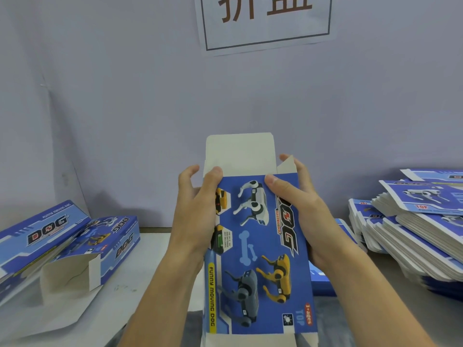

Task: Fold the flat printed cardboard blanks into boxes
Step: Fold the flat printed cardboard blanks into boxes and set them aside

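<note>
A blue printed cardboard box (253, 256) with toy dogs on its face is held up in front of me, its white top flap (239, 154) standing open at the far end. My left hand (198, 206) grips the box's left side, thumb on the printed face near the top edge. My right hand (298, 209) grips the right side, thumb on the face and fingers curled behind a small white side flap (288, 166). A tall heap of flat printed blanks (413, 221) lies on the right of the table.
Two folded blue boxes (65, 244) lie at the left, one with its white end flap open. A white table (155, 254) runs below, a pale wall behind with a paper sign (265, 23). Another blue piece (320, 281) lies under the held box.
</note>
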A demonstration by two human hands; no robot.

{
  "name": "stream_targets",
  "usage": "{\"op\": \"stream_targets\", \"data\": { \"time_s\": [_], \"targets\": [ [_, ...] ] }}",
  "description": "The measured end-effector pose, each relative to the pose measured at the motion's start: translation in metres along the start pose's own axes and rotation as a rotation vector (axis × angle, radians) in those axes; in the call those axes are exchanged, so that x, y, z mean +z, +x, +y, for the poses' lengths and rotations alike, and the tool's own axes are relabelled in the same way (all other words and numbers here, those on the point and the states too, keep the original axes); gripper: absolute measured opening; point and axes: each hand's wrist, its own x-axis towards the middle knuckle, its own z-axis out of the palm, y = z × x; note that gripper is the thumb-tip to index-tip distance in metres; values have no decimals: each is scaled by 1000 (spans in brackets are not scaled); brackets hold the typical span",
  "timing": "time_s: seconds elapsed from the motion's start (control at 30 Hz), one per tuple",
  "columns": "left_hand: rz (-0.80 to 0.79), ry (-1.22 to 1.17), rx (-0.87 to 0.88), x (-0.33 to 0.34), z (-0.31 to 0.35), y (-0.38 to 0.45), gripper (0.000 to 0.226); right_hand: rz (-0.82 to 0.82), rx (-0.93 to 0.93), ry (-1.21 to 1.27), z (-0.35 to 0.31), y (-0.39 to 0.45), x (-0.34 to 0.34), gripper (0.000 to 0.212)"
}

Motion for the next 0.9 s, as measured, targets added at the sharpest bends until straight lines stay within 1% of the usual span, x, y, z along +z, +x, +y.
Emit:
{"op": "stream_targets", "data": {
  "time_s": [0.03,0.07,0.1,0.17,0.2,0.23,0.33,0.4,0.47,0.57,0.6,0.67,0.77,0.8,0.9],
  "targets": [
    [26,-3,10,1,0,0,30,15,-13,9,0,0,0,59],
    [42,6,28,2,1,-1,23,26,-27,4,1,0,-1,54],
    [43,30,55,3,3,-2,27,35,-38,-14,1,0,-2,47],
    [15,61,81,6,6,-4,47,48,-54,-85,2,1,-5,30],
    [11,64,80,6,7,-5,54,46,-55,-111,3,1,-6,23],
    [16,72,81,6,8,-6,56,37,-47,-126,3,1,-6,21],
    [49,85,71,8,12,-8,47,50,-14,-84,2,0,-3,43],
    [76,91,51,7,13,-7,41,82,2,-76,1,1,-2,50],
    [83,50,20,5,13,-6,33,112,28,-120,2,4,0,46],
    [93,27,-19,3,15,-8,22,174,52,-105,6,7,2,18],
    [94,17,-28,3,15,-9,19,199,53,-105,6,7,2,17],
    [67,6,-47,3,14,-9,19,198,61,-109,6,7,3,30],
    [-11,-27,-29,5,15,-9,23,185,88,-80,3,6,7,42],
    [-11,-26,-19,5,16,-9,25,195,86,-73,3,6,7,42],
    [31,-56,8,4,17,-9,23,195,64,-31,4,5,7,32]
  ]
}}
